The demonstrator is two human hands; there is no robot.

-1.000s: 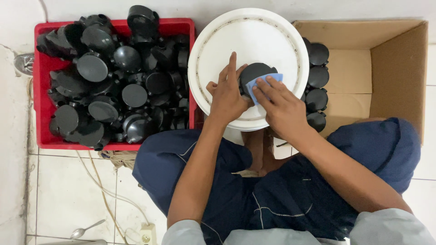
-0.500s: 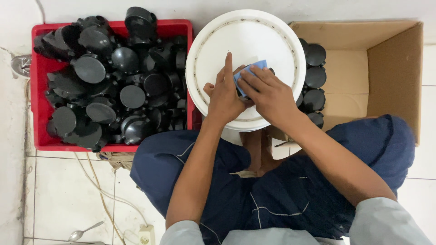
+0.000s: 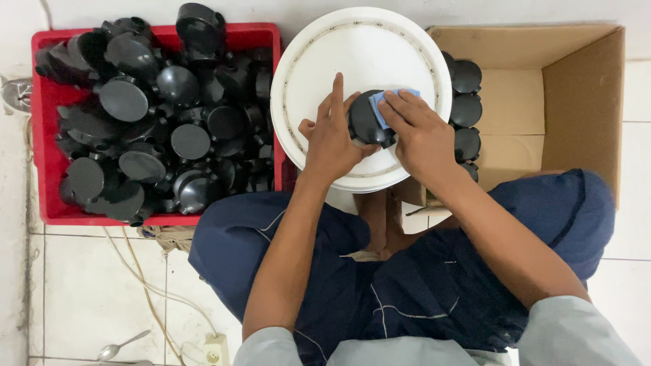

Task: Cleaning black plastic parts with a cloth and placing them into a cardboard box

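Now you are sitting on a tiled floor, looking down at your lap, and both of your hands are working at the top centre of the frame. Your left hand is bracing a round black plastic part against a white bucket lid, with the index finger pointing straight up and the other fingers curled onto the part's left edge. Your right hand is pressing a small blue pad onto the part's upper right, fingers closed down flat over it.

Half a second ago the blue pad was lying further left and your right fingers were covering nearly all of the part; now the pad is sitting towards the right and most of the dark face is showing again. A second ago the pad was lower and to the right. So the pad is travelling back and forth across the surface, which reads as rubbing in progress on this one piece, not a swap to another. Your left hand is holding much the same bracing pose throughout.

At the upper left, a red crate is holding a heap of matching black parts. At the upper right, an open cardboard box is holding a neat column of black parts along its left side.
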